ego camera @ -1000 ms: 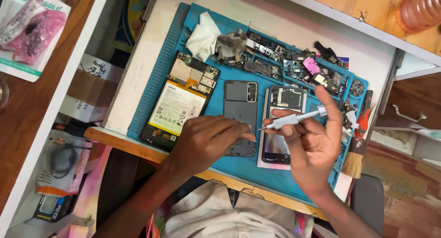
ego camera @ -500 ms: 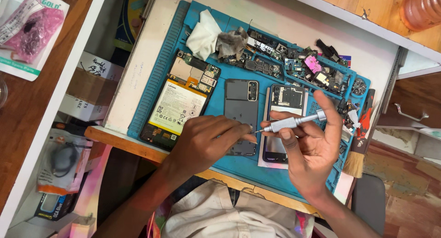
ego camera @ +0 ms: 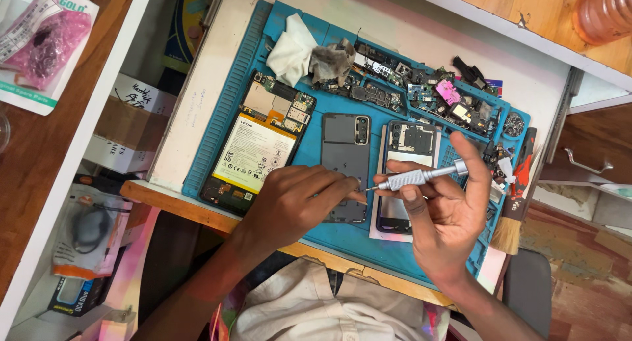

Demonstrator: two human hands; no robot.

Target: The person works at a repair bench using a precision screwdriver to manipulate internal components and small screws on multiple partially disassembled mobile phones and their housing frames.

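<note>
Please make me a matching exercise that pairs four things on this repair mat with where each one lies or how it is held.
Things:
1. silver screwdriver
2. opened phone with battery
3. white cloth
4. brush

Places:
A. at the mat's right edge
B. at the mat's top left
C. in the right hand
D. left of the grey back cover, which the left hand touches

Pairs: 1-C, 2-D, 3-B, 4-A

A white cloth point(ego camera: 291, 48), a brush point(ego camera: 515, 203) and loose circuit parts point(ego camera: 421, 91) lie about.
</note>
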